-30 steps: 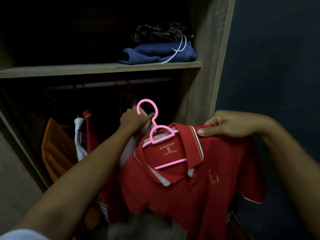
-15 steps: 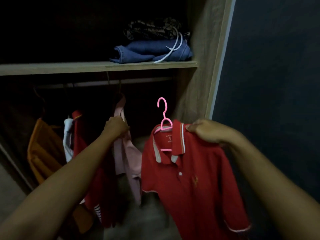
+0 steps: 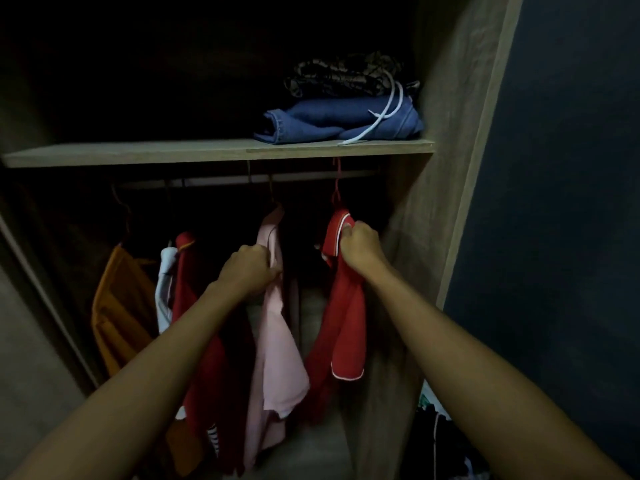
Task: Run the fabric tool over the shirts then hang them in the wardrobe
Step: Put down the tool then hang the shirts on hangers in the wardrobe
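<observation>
- The red short-sleeved polo shirt with a white-trimmed collar (image 3: 349,306) hangs at the right end of the wooden wardrobe (image 3: 426,237), just beside its side panel. It is on a thin pinkish hanger (image 3: 336,192) whose hook reaches up to the metal rail (image 3: 214,180) under the wooden shelf (image 3: 173,152).
- The right hand (image 3: 360,244) is closed around the shirt's collar and shoulder.
- The left hand (image 3: 249,271) grips the pale pink shirt (image 3: 277,341) next along and holds it to the left, so there is a gap between the two garments.
- The step in hand looks like seating the hanger. In this dim light I cannot tell whether the hook sits fully over the rail.
- Let the shirt's weight settle onto the hook before loosening the collar grip, and look up to check that the hook is right over the rail.
- Open the right hand slowly so the collar is not dragged off the hanger, then square the shoulders.
- Release the pink shirt last and gently, so it does not swing into the red one.
</observation>
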Action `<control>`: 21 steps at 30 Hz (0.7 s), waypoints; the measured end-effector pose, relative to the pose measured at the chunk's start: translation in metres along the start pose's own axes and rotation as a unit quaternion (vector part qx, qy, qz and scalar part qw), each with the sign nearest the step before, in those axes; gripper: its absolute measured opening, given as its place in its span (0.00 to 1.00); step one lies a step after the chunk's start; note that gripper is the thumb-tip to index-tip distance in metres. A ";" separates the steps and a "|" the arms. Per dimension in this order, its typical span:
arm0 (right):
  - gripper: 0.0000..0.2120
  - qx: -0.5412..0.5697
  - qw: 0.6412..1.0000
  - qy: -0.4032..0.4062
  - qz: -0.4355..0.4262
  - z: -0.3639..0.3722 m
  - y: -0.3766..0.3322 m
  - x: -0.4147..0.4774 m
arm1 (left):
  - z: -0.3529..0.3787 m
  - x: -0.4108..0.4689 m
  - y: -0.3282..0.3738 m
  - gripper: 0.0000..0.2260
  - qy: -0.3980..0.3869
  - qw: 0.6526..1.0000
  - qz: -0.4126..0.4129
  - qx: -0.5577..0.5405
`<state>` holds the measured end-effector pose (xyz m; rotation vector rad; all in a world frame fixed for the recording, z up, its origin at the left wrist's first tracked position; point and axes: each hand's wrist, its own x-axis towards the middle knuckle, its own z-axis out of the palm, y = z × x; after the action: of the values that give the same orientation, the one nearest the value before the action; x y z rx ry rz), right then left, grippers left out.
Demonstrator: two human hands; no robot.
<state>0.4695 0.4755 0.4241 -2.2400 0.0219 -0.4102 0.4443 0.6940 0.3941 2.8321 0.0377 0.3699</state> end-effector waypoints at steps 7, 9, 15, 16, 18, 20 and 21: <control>0.18 0.023 0.999 -0.007 0.040 0.020 -0.005 0.018 | -0.007 -0.009 -0.011 0.12 -0.006 1.000 0.017 0.004; 0.17 0.013 0.999 -0.013 0.047 0.027 0.001 0.017 | -0.008 -0.013 -0.013 0.13 0.002 1.000 0.018 0.008; 0.18 -0.042 0.997 -0.044 0.036 0.032 0.018 0.014 | -0.022 -0.024 -0.026 0.14 0.141 0.990 0.005 0.004; 0.18 -0.055 0.997 -0.046 0.031 0.030 0.019 0.014 | -0.028 -0.026 -0.034 0.13 0.193 0.981 -0.013 0.014; 0.19 -0.077 0.996 -0.046 0.019 0.028 0.022 0.015 | -0.038 -0.029 -0.054 0.20 0.215 0.973 -0.084 0.033; 0.21 -0.092 0.994 -0.049 0.014 0.027 0.024 0.014 | -0.044 -0.033 -0.068 0.27 0.167 0.974 -0.146 0.039; 0.22 -0.095 0.994 -0.049 0.010 0.028 0.024 0.013 | -0.044 -0.033 -0.072 0.29 0.155 0.975 -0.154 0.043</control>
<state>0.4932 0.4791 0.3934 -2.4424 0.0336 -0.2960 0.4017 0.7730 0.4066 2.7593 0.5610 0.7456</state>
